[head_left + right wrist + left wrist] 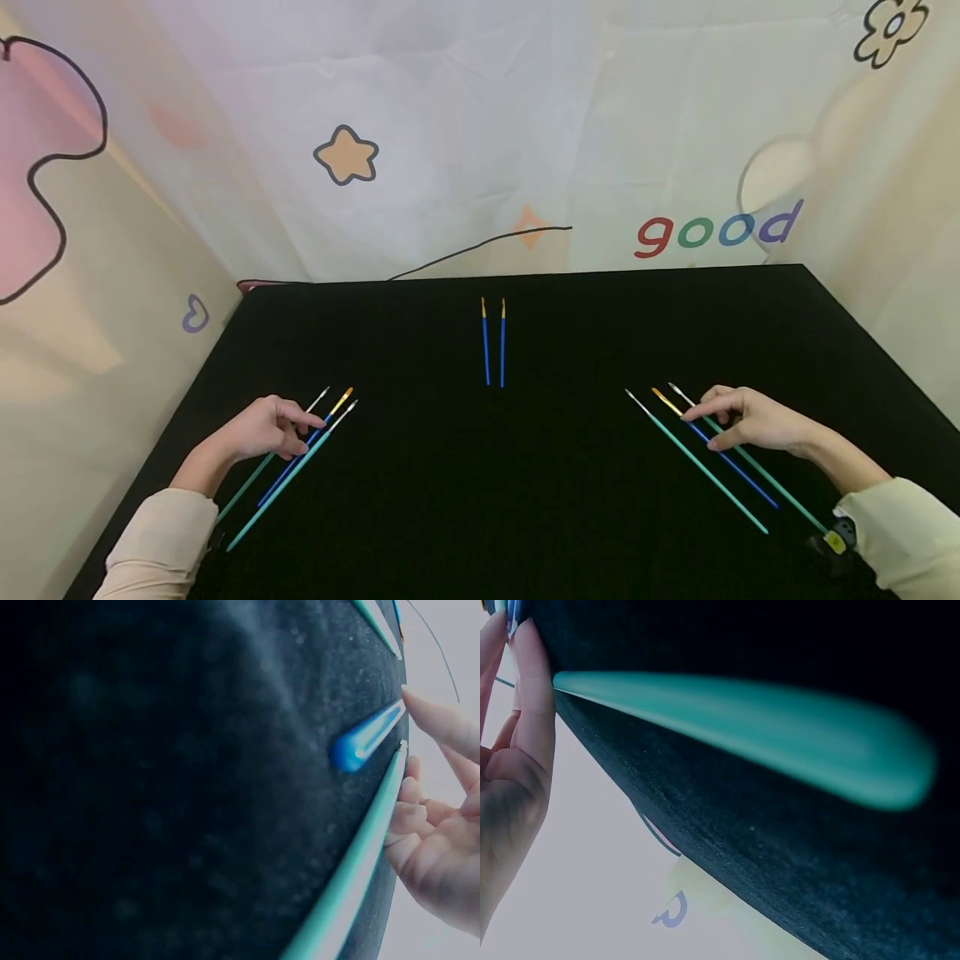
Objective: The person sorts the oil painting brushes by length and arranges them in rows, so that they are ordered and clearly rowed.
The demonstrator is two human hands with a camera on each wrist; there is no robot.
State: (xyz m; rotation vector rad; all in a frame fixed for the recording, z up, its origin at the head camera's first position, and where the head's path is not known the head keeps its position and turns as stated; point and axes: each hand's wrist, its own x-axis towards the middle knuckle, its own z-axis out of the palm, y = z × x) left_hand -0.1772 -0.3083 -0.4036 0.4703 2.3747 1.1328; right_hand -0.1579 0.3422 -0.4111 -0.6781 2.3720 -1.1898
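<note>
At eight o'clock on the flat black cloth (480,492), a slim blue-handled, gold-ferruled paintbrush (281,478) is being pinched by the thumb and index finger of the left hand (273,429), between two teal-handled, silver-tipped paintbrushes (292,475) (247,486); at four o'clock, a matching blue paintbrush (745,476) is being pinched likewise by the right hand (750,418), between another teal pair (697,462) (780,487). Toward twelve, two upright-pointing blue paintbrushes (486,350) (502,350) are being seen side by side, untouched. Good handling is probably being favoured by light, even fingertip pressure, the teal neighbours being left unbumped.
</note>
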